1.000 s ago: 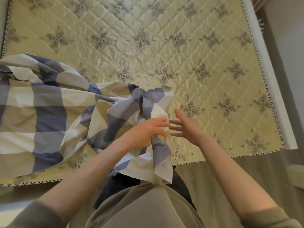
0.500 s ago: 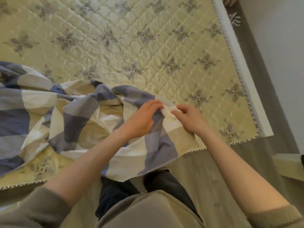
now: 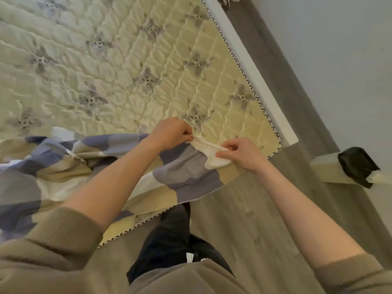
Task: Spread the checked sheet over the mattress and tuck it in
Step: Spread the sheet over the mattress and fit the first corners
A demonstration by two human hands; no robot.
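Both hands [image 3: 169,132] [image 3: 239,153] dragged checked sheet [image 3: 186,175] cornerward.

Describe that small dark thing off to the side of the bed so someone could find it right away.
Start at the quilted mattress and follow its white-edged side to the near corner. Just beyond it, a pale ledge juts over the grey floor. The black object sits on that ledge, the only dark thing there.
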